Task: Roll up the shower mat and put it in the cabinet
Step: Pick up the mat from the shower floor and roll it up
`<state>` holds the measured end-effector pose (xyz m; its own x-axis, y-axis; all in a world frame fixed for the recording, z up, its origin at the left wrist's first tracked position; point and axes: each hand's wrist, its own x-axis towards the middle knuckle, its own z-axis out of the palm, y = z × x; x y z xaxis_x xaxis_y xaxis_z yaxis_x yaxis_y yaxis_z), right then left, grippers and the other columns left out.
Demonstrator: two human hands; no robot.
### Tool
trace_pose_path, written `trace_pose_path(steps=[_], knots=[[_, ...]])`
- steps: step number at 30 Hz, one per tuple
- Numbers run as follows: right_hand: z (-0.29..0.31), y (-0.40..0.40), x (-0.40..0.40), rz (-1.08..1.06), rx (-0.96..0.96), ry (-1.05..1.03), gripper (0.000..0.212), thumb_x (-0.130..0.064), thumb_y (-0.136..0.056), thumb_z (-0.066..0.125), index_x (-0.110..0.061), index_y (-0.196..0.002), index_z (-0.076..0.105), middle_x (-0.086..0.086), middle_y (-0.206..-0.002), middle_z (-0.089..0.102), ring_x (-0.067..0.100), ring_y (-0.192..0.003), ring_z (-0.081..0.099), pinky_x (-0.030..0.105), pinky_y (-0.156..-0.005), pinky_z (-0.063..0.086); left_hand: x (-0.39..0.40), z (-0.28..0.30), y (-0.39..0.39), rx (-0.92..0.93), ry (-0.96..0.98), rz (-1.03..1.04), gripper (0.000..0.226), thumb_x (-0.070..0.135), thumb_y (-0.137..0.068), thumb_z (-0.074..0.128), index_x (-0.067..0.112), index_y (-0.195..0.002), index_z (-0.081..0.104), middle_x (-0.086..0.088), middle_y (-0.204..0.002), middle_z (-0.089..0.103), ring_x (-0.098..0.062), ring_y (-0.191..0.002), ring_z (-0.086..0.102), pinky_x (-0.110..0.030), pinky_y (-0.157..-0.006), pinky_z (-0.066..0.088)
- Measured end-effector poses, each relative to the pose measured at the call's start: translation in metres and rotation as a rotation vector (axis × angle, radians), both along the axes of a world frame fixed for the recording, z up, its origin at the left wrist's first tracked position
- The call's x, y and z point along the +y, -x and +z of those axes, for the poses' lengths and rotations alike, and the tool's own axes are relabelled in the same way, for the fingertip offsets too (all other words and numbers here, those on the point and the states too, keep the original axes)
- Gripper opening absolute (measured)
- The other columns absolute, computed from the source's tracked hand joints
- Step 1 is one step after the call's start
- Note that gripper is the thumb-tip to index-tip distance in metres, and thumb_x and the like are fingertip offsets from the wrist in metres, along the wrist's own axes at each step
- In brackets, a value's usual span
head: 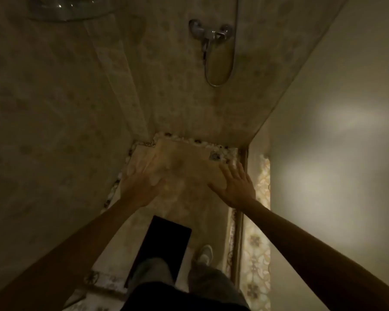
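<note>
At frame centre, the pale, flat rectangular shower mat (184, 160) lies on the pebble-edged floor. Both hands reach out above it, fingers spread, gripping nothing: left hand (142, 185) blurred, right hand (236, 185) near the mat's right edge. A chrome mixer tap (211, 31) sits at upper centre.

Both arms are reaching down over the shower mat (184, 167) lying flat on the pebble-edged floor. Left hand (142, 185) and right hand (236, 185) are spreading open, fingers splayed. Contact with the mat is blurred, undetermined. A shoe (205, 253) is standing near the mat's close end.
</note>
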<state>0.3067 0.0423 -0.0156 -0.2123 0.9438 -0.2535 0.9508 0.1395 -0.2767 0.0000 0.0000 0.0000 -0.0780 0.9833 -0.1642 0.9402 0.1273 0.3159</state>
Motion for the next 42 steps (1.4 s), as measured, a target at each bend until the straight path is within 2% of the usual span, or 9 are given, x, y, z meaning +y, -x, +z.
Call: trace_pose_path(steps=[7, 10, 14, 18, 23, 27, 31, 37, 42], knots=[[-0.002, 0.004, 0.083, 0.117, -0.012, 0.066, 0.090, -0.087, -0.084, 0.024, -0.036, -0.158, 0.011, 0.000, -0.168, 0.005, 0.023, -0.153, -0.008, 0.050, -0.123, 0.006, 0.039, -0.023, -0.003, -0.005, 0.054, 0.174, 0.084, 0.079, -0.082, 0.024, 0.045, -0.152, -0.010, 0.009, -0.165, -0.008, -0.024, -0.151, 0.003, -0.054, -0.119, 0.011], [-0.013, 0.029, 0.122, 0.242, -0.039, 0.101, 0.090, -0.086, -0.085, 0.027, -0.035, -0.158, 0.013, 0.000, -0.168, 0.006, 0.024, -0.154, -0.006, 0.049, -0.122, 0.005, 0.053, -0.034, 0.006, -0.026, 0.071, 0.287, 0.082, 0.078, -0.084, 0.026, 0.047, -0.151, -0.010, 0.007, -0.165, -0.003, -0.027, -0.151, 0.002, -0.054, -0.120, 0.008], [-0.023, 0.085, 0.185, 0.440, -0.077, 0.151, 0.089, -0.084, -0.086, 0.027, -0.034, -0.158, 0.009, -0.001, -0.168, 0.006, 0.023, -0.153, -0.007, 0.048, -0.121, 0.000, 0.066, -0.053, 0.022, -0.083, 0.021, 0.512, 0.085, 0.080, -0.080, 0.017, 0.043, -0.154, -0.001, 0.004, -0.165, 0.007, -0.027, -0.151, 0.000, -0.052, -0.121, 0.007], [-0.032, 0.155, 0.247, 0.658, -0.134, 0.145, 0.083, -0.072, -0.093, 0.036, -0.033, -0.159, 0.003, -0.001, -0.169, 0.002, 0.024, -0.154, -0.003, 0.044, -0.124, 0.003, 0.075, -0.084, 0.042, -0.133, 0.150, 0.746, 0.081, 0.078, -0.085, 0.020, 0.042, -0.153, -0.008, 0.008, -0.165, -0.007, -0.024, -0.150, -0.010, -0.052, -0.121, 0.004], [-0.049, 0.244, 0.277, 1.007, -0.245, 0.169, 0.078, -0.067, -0.097, 0.037, -0.033, -0.159, 0.004, -0.004, -0.168, -0.002, 0.019, -0.154, -0.004, 0.046, -0.123, 0.005, 0.058, -0.106, 0.045, -0.269, 0.156, 1.035, 0.084, 0.080, -0.082, 0.020, 0.043, -0.153, -0.004, 0.010, -0.164, -0.012, -0.026, -0.150, -0.012, -0.056, -0.119, 0.002], [-0.064, 0.303, 0.265, 1.196, -0.283, 0.220, 0.076, -0.067, -0.097, 0.035, -0.034, -0.159, 0.005, -0.004, -0.168, 0.000, 0.022, -0.154, -0.006, 0.046, -0.124, 0.005, 0.028, -0.106, 0.038, -0.301, 0.196, 1.251, 0.081, 0.078, -0.086, 0.026, 0.042, -0.154, -0.002, 0.009, -0.164, -0.012, -0.027, -0.150, -0.012, -0.057, -0.118, 0.003], [-0.081, 0.359, 0.230, 1.494, -0.289, 0.228, 0.076, -0.067, -0.096, 0.035, -0.035, -0.158, 0.005, -0.006, -0.168, 0.000, 0.020, -0.153, -0.007, 0.048, -0.123, 0.007, -0.005, -0.103, 0.027, -0.284, 0.136, 1.515, 0.078, 0.072, -0.090, 0.031, 0.041, -0.154, -0.001, 0.007, -0.164, -0.010, -0.029, -0.150, -0.012, -0.057, -0.119, 0.003], [-0.098, 0.423, 0.150, 1.838, -0.329, 0.304, 0.080, -0.068, -0.094, 0.040, -0.031, -0.159, 0.011, -0.006, -0.168, 0.005, 0.018, -0.153, -0.001, 0.047, -0.123, 0.012, -0.038, -0.108, -0.008, -0.391, 0.036, 1.891, 0.089, 0.084, -0.076, 0.011, 0.042, -0.154, -0.001, 0.007, -0.162, -0.011, -0.030, -0.149, -0.011, -0.061, -0.119, 0.005], [-0.135, 0.457, 0.091, 2.161, -0.403, 0.402, 0.076, -0.047, -0.096, 0.050, -0.029, -0.159, 0.011, -0.005, -0.168, 0.008, 0.020, -0.153, 0.000, 0.046, -0.122, 0.014, -0.036, -0.143, -0.032, -0.380, 0.098, 2.073, 0.086, 0.082, -0.079, 0.015, 0.042, -0.152, -0.007, 0.005, -0.161, -0.016, -0.029, -0.148, -0.016, -0.059, -0.118, -0.002]])
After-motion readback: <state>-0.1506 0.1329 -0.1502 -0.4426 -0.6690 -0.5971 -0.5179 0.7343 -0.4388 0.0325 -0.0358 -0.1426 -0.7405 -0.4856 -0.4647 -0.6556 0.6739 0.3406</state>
